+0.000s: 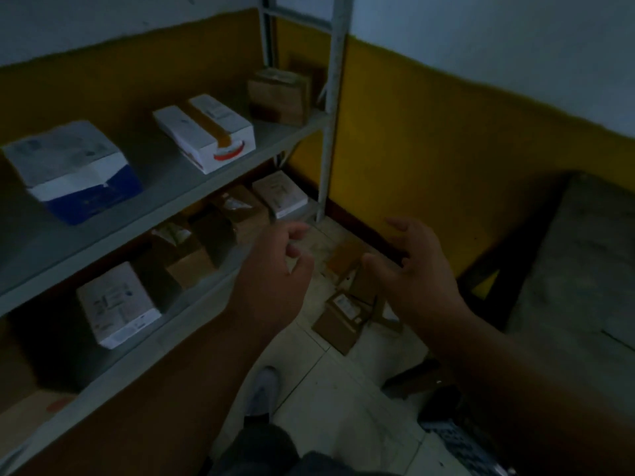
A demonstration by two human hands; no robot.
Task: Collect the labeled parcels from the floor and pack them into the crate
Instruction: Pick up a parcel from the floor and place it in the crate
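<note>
Hovering mid-frame, the left hand (278, 266) and right hand (417, 266) hold nothing, fingers loosely curled and spread, above brown labeled parcels (340, 317) on the tiled floor (343, 389).

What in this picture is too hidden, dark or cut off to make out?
All in the head view:
- Parcels on the floor: partly covered by the right hand, so their number is unclear; label text too small and blurred.
- Crate: only a dark latticed corner shows, cut off by the bottom edge; contents unseen.
- Boxes on the lower shelf: dim, shaded by the shelf above.
- Left hand: nothing seen in it; its palm faces away.
</note>
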